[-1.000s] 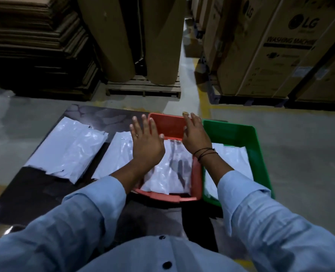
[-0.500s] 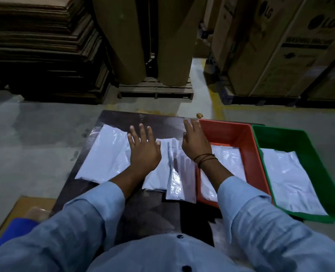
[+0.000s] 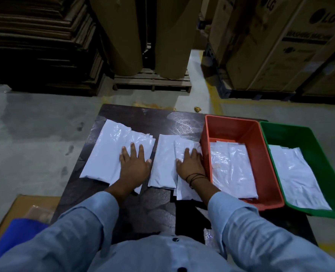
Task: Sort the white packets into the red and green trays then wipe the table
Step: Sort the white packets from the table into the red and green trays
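Two piles of white packets lie on the dark table [image 3: 143,118]. My left hand [image 3: 134,164] rests flat, fingers spread, on the left pile [image 3: 107,154]. Flat on the top packet of the middle pile [image 3: 163,163], beside the red tray's left wall, lies my right hand [image 3: 191,163]. The red tray [image 3: 231,124] holds white packets [image 3: 231,169]. To its right, the green tray [image 3: 292,132] holds one white packet [image 3: 296,177]. Neither hand grips anything.
A blue object [image 3: 19,232] and a flat cardboard sheet [image 3: 25,205] sit on the floor at lower left. Behind the table stand brown paper rolls [image 3: 147,36] on a wooden pallet [image 3: 152,83], stacked cardboard [image 3: 35,42] at left, and large appliance boxes [image 3: 280,46] at right.
Both hands have moved left, away from the red tray and onto the packet piles on the table. The view has turned left, so both trays now sit at the right.
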Action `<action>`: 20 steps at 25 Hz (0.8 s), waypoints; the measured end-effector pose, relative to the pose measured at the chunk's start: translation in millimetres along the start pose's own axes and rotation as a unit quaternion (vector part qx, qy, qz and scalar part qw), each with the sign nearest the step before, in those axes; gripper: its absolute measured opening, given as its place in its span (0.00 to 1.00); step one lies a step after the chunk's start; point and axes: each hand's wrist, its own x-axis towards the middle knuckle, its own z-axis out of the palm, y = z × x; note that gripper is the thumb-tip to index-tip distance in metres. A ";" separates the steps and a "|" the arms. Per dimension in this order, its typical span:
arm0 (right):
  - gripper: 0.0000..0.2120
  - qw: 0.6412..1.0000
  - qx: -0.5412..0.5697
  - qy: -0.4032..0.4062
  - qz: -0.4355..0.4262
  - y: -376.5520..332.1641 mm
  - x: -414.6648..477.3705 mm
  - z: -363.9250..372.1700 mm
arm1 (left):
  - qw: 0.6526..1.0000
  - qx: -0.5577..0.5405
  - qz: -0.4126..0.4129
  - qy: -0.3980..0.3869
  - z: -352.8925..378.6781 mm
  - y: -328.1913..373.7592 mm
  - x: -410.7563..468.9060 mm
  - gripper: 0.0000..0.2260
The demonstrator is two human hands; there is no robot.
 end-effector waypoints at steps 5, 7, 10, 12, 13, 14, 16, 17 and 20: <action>0.36 0.997 -0.041 -0.051 -0.038 1.4 -8.0 16.2 | 1.000 0.004 0.018 -0.021 9.1 -10.8 -11.4 0.41; 0.35 0.996 -0.061 -0.033 -0.053 1.9 -8.1 18.3 | 1.000 -0.008 0.017 -0.025 7.8 -11.8 -11.8 0.41; 0.31 0.996 -0.076 -0.008 -0.052 0.0 -8.9 13.4 | 0.999 -0.015 0.025 -0.017 8.5 -16.1 -13.9 0.40; 0.29 0.997 -0.064 -0.002 -0.032 -5.3 -8.4 2.2 | 0.999 -0.016 0.027 -0.015 9.6 -18.6 -15.2 0.40; 0.28 0.998 -0.054 0.006 -0.030 -8.0 -7.4 -3.9 | 0.999 -0.014 0.026 -0.013 10.6 -19.0 -15.8 0.40; 0.28 0.998 -0.045 0.021 -0.035 -10.9 -6.5 -10.4 | 1.000 -0.013 0.025 -0.009 11.7 -18.9 -16.7 0.40; 0.27 0.997 -0.038 0.046 -0.051 -16.1 -5.3 -23.2 | 1.000 -0.012 0.024 0.001 14.5 -19.4 -17.5 0.40; 0.27 0.996 -0.035 0.063 -0.060 -18.7 -4.5 -29.5 | 1.000 -0.011 0.023 0.006 15.1 -19.3 -17.6 0.39; 0.27 0.990 -0.035 0.107 -0.081 -23.4 1.2 -44.8 | 1.000 -0.012 0.006 0.026 12.7 -15.2 -18.0 0.35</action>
